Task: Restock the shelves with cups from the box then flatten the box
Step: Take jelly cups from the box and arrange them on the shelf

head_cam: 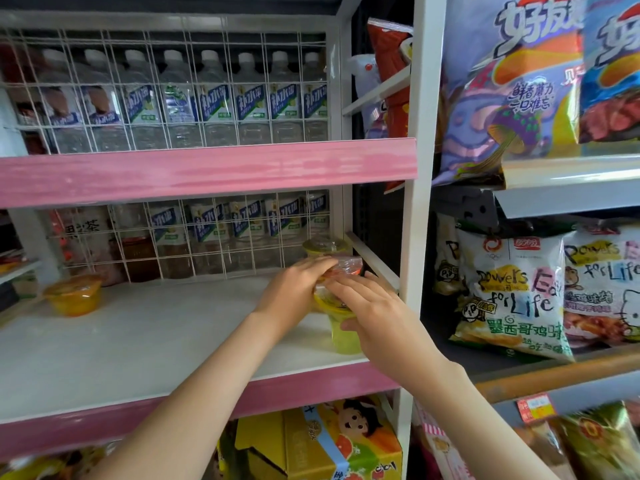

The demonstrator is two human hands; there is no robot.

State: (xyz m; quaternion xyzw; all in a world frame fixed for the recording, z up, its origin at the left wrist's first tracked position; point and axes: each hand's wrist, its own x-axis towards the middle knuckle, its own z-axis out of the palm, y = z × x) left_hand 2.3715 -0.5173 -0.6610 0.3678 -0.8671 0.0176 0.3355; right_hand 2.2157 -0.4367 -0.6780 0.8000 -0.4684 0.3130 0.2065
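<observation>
- Cups (325, 299) stand in a short row at the 3 o'clock end of the white shelf (156, 341). A yellow back cup (323, 244), an orange-lidded middle cup (346, 266) and a green front cup (346, 337) run from the rear toward 6 o'clock.
- Left hand (294, 289) lies on the middle cup, fingers nearly straight across its lid, pressing rather than gripping (its thumb is hidden).
- Right hand (374, 306) holds the front cup, thumb against its side and fingers spread over its top.
- One orange cup (74, 294) sits alone at 9 o'clock, well apart from the row.
- Box (322, 441), a yellow carton with a cartoon print, stands under the shelf at 6 o'clock, upright and not flattened. How many cups remain inside cannot be seen.
- Only four cups show on a long shelf, so restocking looks to be in its early part. More trips to the box seem likely, and flattening comes last.
- Bottles (214, 105) behind the wire grid (173, 39) at 12 o'clock and snack bags (512, 299) at 3 o'clock play no part.
</observation>
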